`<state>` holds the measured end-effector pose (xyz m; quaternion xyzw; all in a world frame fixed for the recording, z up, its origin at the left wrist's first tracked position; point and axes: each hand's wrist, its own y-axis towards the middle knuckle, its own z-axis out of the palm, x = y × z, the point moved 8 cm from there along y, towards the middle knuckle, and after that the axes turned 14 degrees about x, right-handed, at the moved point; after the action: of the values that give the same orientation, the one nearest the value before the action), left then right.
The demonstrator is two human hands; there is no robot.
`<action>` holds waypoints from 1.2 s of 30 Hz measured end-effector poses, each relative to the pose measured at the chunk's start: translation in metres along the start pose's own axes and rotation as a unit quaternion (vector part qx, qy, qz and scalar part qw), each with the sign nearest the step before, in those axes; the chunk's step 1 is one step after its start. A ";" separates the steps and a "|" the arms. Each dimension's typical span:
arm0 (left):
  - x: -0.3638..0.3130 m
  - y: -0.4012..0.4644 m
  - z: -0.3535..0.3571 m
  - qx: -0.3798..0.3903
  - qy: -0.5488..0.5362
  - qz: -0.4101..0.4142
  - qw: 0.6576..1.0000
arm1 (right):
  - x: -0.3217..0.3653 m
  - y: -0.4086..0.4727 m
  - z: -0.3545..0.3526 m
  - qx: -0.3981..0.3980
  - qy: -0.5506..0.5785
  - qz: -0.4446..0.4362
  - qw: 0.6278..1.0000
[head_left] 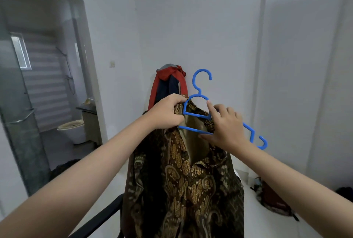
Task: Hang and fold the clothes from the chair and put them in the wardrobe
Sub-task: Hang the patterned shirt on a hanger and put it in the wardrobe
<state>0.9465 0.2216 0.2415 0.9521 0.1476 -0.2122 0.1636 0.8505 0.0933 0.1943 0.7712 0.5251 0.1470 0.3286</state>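
A brown batik shirt [183, 180] with gold patterns hangs in front of me, its collar up at a blue plastic hanger [198, 92]. My left hand [168, 112] pinches the shirt's left collar and shoulder against the hanger's left end. On the right, my right hand [224, 125] grips the hanger's lower bar, index finger touching the upper curve. The hanger's right arm sticks out bare past that hand. A black chair [99, 218] shows below the shirt, mostly hidden by it.
A red and navy garment [168, 84] hangs on the white wall behind the shirt. At the left an open doorway [57, 84] leads to a bathroom with a toilet. A dark red bag [273, 197] lies on the floor at the right.
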 end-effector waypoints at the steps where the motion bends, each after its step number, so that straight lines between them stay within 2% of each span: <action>1: -0.001 -0.001 0.000 0.006 -0.002 0.001 1.000 | -0.001 -0.001 -0.005 -0.016 0.007 0.002 1.000; 4: -0.002 -0.005 -0.002 0.031 0.019 0.009 0.999 | -0.009 -0.007 -0.017 -0.071 0.040 0.008 0.997; 6: -0.001 -0.006 -0.008 0.022 0.084 0.006 0.996 | -0.013 -0.010 -0.022 -0.096 0.054 0.004 0.994; 8: -0.004 -0.008 -0.013 0.011 0.099 0.028 0.995 | -0.015 -0.013 -0.026 -0.110 0.063 -0.002 0.992; 11: -0.013 -0.009 -0.021 -0.016 0.043 0.097 0.994 | -0.016 -0.016 -0.032 -0.120 0.069 -0.019 0.990; 13: -0.019 -0.008 -0.026 -0.044 0.006 0.114 0.992 | -0.015 -0.019 -0.034 -0.124 0.067 -0.041 0.989; 19: -0.023 0.000 -0.026 -0.050 0.014 0.106 0.993 | -0.014 -0.025 -0.036 -0.121 0.071 -0.074 0.987; 23: -0.022 0.003 -0.028 -0.053 -0.044 0.100 0.993 | -0.013 -0.031 -0.038 -0.132 0.067 -0.098 0.984; 27: -0.016 0.004 -0.038 -0.075 -0.080 0.101 0.989 | -0.013 -0.054 -0.048 -0.235 0.030 -0.078 0.968; 29: -0.012 0.003 -0.044 -0.082 -0.083 0.098 0.988 | -0.008 -0.073 -0.045 -0.271 0.057 -0.117 0.954; 30: -0.011 0.002 -0.046 -0.082 -0.084 0.099 0.988 | -0.004 -0.081 -0.038 -0.259 0.083 -0.151 0.950; 32: -0.010 0.000 -0.050 -0.081 -0.086 0.104 0.987 | 0.001 -0.092 -0.015 -0.187 0.126 -0.192 0.955; 34: -0.011 -0.001 -0.053 -0.079 -0.089 0.111 0.987 | 0.004 -0.095 0.016 -0.074 0.140 -0.184 0.970; 36: -0.012 -0.002 -0.056 -0.078 -0.095 0.117 0.985 | 0.005 -0.096 0.043 0.042 0.153 -0.137 0.978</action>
<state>0.9551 0.2415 0.2943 0.9226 0.0347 -0.2688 0.2746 0.8086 0.1051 0.0978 0.6732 0.6757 0.1948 0.2286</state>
